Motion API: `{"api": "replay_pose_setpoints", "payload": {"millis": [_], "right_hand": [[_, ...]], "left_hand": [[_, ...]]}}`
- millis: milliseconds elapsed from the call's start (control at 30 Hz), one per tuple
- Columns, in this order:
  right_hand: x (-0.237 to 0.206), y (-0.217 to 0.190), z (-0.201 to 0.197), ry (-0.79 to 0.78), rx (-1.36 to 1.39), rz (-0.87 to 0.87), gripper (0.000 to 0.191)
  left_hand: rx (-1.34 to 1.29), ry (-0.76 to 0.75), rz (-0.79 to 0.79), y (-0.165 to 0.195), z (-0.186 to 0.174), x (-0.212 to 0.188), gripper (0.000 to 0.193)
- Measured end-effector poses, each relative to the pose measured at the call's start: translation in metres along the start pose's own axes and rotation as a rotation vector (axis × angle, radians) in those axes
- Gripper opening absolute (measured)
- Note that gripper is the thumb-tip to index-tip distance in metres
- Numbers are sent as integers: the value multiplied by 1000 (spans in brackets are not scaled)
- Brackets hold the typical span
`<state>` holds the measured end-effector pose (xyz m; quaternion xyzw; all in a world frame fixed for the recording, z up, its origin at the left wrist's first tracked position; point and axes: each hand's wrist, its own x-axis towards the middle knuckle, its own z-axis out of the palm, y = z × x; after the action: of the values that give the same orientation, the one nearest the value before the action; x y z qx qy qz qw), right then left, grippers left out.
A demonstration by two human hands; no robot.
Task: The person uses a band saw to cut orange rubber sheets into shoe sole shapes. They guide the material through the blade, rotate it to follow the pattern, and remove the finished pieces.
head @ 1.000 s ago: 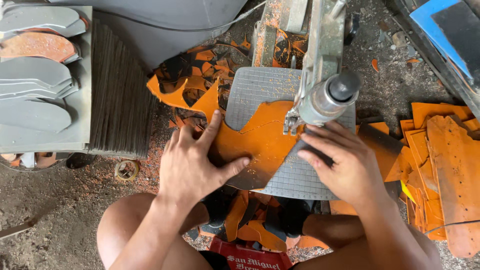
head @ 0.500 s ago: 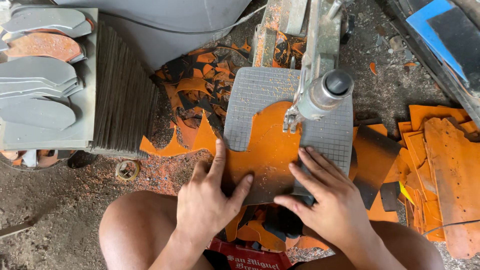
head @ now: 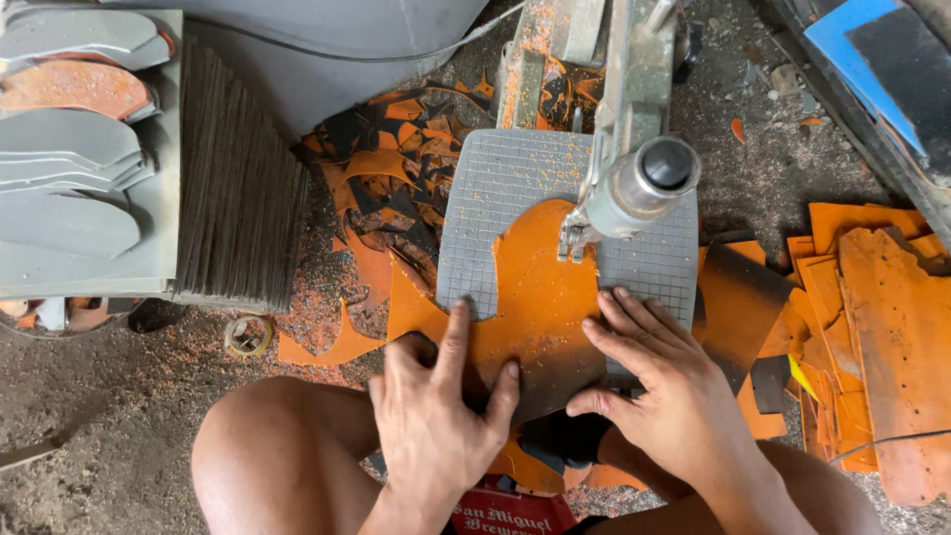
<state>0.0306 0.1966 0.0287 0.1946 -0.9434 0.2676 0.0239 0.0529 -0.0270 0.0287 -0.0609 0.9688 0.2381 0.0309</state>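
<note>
In the head view, a flat orange sheet (head: 540,297) of irregular, curved outline is seen lying on a small grey table (head: 495,188) with a fine gridded surface, set low above the floor. The sheet's near corner is darkened to grey-black, and its left edge runs out into a pointed tongue beyond the table's rim. A faint curved line is traced across the orange face. Above the sheet, a metal saw arm (head: 629,79) is carried forward to a cylindrical grey head (head: 639,188), below which the blade guide meets the sheet's far edge. Orange dust is scattered over the grid. To the left of the table, a heap of orange and black offcuts (head: 391,178) is spread over the gritty floor (head: 99,396), with a small tape ring (head: 248,335) nearby. At far left, grey sole-shaped blanks (head: 64,188) are stacked beside a block of thin dark sheets (head: 243,188) standing on edge. To the right, rough orange boards (head: 892,327) are piled. The left hand (head: 436,416) is laid flat with fingers spread, pressed on the sheet's near left part. The right hand (head: 659,381) is likewise opened flat, fingers extended together, pressed on the sheet's right edge and the grid. Nothing is gripped by either hand.
</note>
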Motion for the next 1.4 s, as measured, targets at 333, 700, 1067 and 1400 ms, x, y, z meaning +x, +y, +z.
{"api": "replay_pose_setpoints", "payload": {"millis": [333,700,1067,1400], "right_hand": [[4,6,1,-32,33,40,70],[15,6,3,-25,42,48,69],[26,7,2,-25,64,126,69],[35,10,2,-4,91,118,63]], "left_hand": [[-259,458,414,-18,24,-10,10],[-542,320,564,-26,21,9,15],[-495,342,536,-20,20,22,12],[-480,354,535,-19,20,32,12]]}}
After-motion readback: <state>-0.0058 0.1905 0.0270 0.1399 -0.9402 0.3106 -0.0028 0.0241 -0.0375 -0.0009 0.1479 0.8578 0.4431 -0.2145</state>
